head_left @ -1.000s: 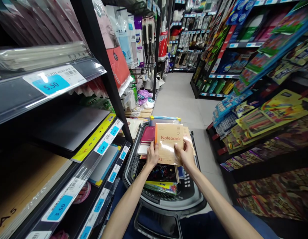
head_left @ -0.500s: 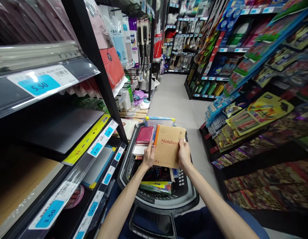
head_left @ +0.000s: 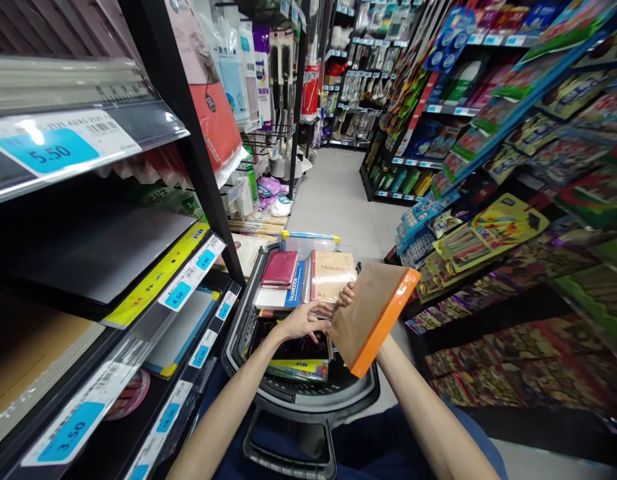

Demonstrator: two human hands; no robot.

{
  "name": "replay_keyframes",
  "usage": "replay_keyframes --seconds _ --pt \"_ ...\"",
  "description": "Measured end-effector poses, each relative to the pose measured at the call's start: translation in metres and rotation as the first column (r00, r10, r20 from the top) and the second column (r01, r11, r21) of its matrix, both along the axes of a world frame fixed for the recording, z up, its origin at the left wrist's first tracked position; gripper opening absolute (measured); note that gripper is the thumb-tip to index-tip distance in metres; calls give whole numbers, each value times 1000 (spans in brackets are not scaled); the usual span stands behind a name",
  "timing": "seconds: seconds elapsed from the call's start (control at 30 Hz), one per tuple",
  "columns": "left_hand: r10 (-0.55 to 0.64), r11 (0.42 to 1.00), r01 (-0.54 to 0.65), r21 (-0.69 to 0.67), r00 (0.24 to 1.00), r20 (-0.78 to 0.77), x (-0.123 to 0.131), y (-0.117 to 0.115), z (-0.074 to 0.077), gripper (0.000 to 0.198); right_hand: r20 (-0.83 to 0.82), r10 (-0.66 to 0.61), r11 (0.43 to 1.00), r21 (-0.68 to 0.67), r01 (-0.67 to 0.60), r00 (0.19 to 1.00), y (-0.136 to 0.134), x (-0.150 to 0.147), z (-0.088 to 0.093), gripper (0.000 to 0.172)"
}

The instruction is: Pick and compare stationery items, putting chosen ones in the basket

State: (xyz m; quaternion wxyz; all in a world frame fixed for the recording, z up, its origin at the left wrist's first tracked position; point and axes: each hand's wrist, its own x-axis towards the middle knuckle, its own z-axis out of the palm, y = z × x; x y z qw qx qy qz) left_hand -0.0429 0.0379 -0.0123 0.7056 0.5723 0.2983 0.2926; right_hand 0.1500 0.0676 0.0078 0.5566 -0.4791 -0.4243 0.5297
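My right hand (head_left: pixel 346 294) grips a brown notebook (head_left: pixel 363 310) with an orange spine, tilted up over the right side of the basket, spine facing me. Just left of it, my left hand (head_left: pixel 304 321) has its fingers spread, the tips close to the notebook's lower left edge; whether they touch is unclear. Under my hands is a dark shopping basket (head_left: pixel 316 405). Inside lie a tan notebook (head_left: pixel 333 270) marked "Notebook", a blue and white notebook (head_left: pixel 295 287), a dark red book (head_left: pixel 279 268) and a yellow-edged packet (head_left: pixel 301 369).
On the left, a shelf unit (head_left: pixel 208 173) holds folders and price labels near the basket. A rack of hanging packets (head_left: pixel 488 233) stands on the right. Grey aisle floor (head_left: pixel 333 193) runs ahead between them. A clear zip pouch (head_left: pixel 308 244) stands at the basket's far end.
The brown notebook has turned and tilted up to the right in my right hand, showing its orange spine. My left hand has let go of it. Another tan notebook now shows in the basket.
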Motion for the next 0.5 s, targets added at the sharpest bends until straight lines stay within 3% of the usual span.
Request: replay_keyframes --seconds 0.2,0.37,0.5 --pt "-191 979 194 -59 980 58 6 -5 -1 66 -198 84 994 -47 -95 977 -8 -10 0 44" --pt "-160 985 161 -70 987 13 6 -5 -3 57 -285 159 981 -61 -184 945 -4 -17 -2 46" --pt "-144 987 141 -79 989 -36 7 -4 -6 61 -275 177 975 -83 -207 945 -1 -22 -5 47"
